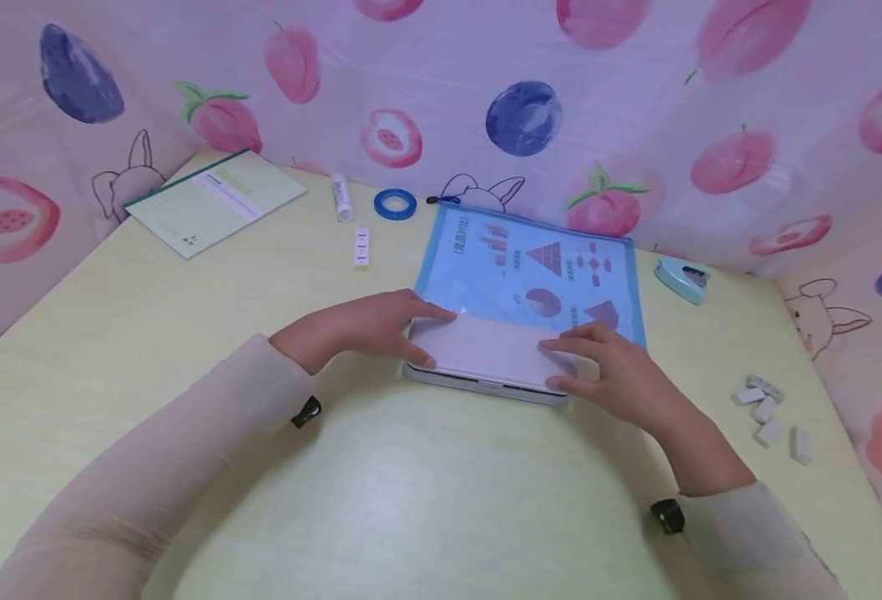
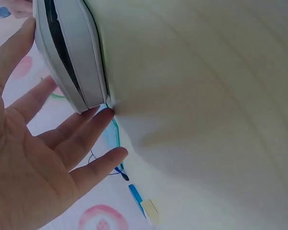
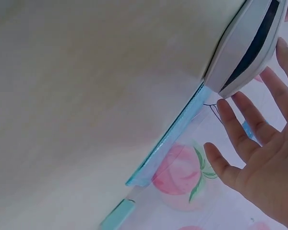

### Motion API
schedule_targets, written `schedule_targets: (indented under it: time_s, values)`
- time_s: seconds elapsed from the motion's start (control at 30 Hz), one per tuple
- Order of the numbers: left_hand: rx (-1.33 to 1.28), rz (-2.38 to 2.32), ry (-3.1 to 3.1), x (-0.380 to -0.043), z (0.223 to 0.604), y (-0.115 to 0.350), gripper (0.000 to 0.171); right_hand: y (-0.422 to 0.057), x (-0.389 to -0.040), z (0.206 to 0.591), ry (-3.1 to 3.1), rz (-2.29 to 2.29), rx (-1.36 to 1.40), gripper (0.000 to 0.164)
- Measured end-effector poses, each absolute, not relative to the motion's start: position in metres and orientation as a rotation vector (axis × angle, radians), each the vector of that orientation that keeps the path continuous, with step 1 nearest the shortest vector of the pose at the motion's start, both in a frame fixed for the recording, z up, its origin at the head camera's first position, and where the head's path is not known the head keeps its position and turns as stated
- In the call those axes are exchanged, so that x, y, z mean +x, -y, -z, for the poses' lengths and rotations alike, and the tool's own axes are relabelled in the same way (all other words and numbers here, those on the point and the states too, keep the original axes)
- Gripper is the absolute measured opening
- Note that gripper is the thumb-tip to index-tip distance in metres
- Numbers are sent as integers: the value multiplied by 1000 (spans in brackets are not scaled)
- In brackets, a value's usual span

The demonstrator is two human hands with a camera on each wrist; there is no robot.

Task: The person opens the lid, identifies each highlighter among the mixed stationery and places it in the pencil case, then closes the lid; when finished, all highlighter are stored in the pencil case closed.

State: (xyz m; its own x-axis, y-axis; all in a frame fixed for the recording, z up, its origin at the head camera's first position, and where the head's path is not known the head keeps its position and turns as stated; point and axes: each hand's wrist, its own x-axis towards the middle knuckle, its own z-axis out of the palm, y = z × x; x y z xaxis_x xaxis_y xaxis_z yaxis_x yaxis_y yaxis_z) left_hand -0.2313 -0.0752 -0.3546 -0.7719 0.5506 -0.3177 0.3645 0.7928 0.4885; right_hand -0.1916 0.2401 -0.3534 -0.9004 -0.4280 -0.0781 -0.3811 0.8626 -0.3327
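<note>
A white, lidded case (image 1: 492, 346) that looks like a pencil case lies in front of a blue zip document pouch (image 1: 516, 262), over its near edge. At the case's left end is my left hand (image 1: 369, 329), its thumb and forefinger spread over the lid. From the other end, my right hand (image 1: 612, 367) touches the lid with thumb and fingertips. In the left wrist view, spread, fairly straight fingers (image 2: 81, 136) meet the case's end. The right wrist view shows similarly extended fingers (image 3: 242, 122) beside the case, with a dark slit along its side (image 3: 254, 48).
Along the back stand a notebook (image 1: 219, 200), a glue stick (image 1: 342, 198), a small eraser-like block (image 1: 362, 248) and a blue tape roll (image 1: 395, 193). A mint stapler (image 1: 683, 279) and several small grey-white blocks (image 1: 765, 408) lie at the right. A fruit-patterned curtain (image 1: 441, 75) borders the table.
</note>
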Motion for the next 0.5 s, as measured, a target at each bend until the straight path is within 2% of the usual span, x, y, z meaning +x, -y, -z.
schedule_targets:
  time_s: [0.2,0.5]
  values:
    - [663,-501,-2554,-232,354,73,81,-238,-191,349,-2883,361,-645,54]
    - [653,-432,-2585,-231,352,70,82,-232,-190,345,-2875,291,-635,54]
